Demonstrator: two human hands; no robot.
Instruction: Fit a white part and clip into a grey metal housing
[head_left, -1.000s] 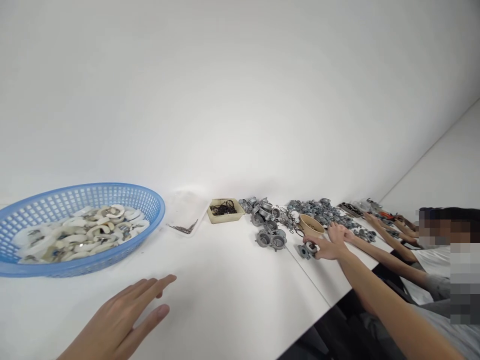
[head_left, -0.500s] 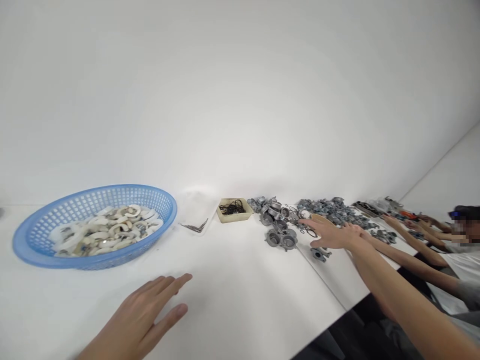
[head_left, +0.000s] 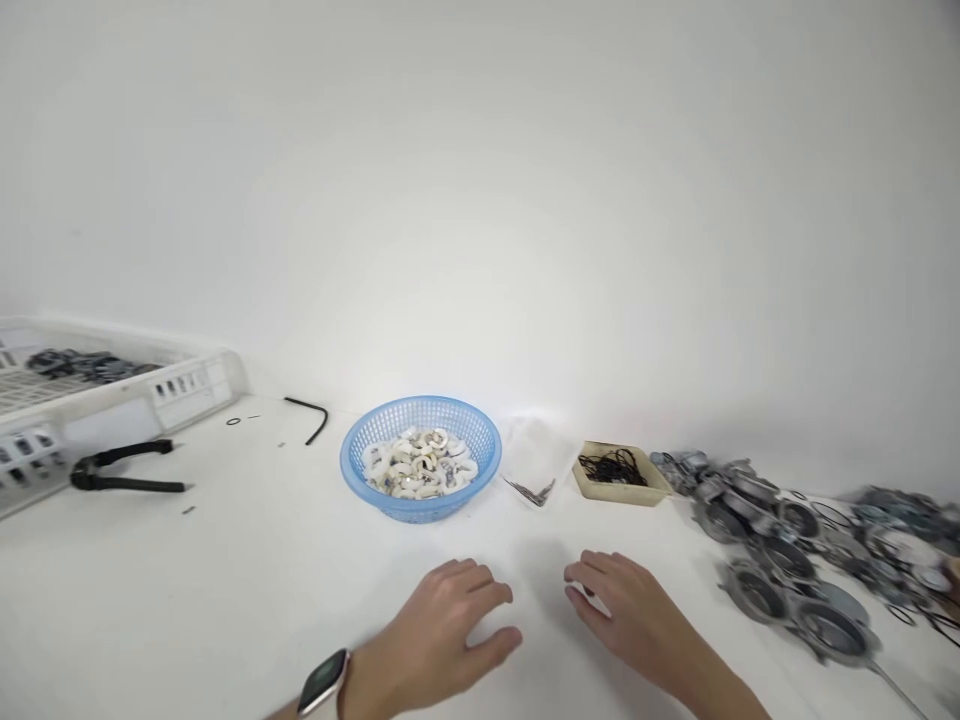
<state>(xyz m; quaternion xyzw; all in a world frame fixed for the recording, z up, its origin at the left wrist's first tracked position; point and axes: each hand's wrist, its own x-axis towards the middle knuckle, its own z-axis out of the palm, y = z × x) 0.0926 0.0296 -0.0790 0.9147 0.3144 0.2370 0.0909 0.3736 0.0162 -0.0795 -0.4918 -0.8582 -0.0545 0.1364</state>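
My left hand [head_left: 442,630], with a watch on the wrist, rests on the white table [head_left: 247,560], fingers loosely bent and holding nothing. My right hand [head_left: 630,612] lies a little to its right, fingers curled down and close together with a small grey speck at the tips that I cannot make out. Behind both hands stands a blue mesh basket [head_left: 420,412] of white curved pieces. A beige tray [head_left: 654,488] of black rings sits to its right, with thin metal pins [head_left: 531,490] between the two.
Grey metal housings [head_left: 780,560] and loose black rings crowd the right side. A white crate [head_left: 112,395] stands at far left, black pliers [head_left: 120,472] before it. A black hex key [head_left: 309,415] lies by the wall.
The view has swung left, bringing in the crate and pliers, and the co-workers are out of sight. My right hand has come back from the metal parts to the table beside my left hand.
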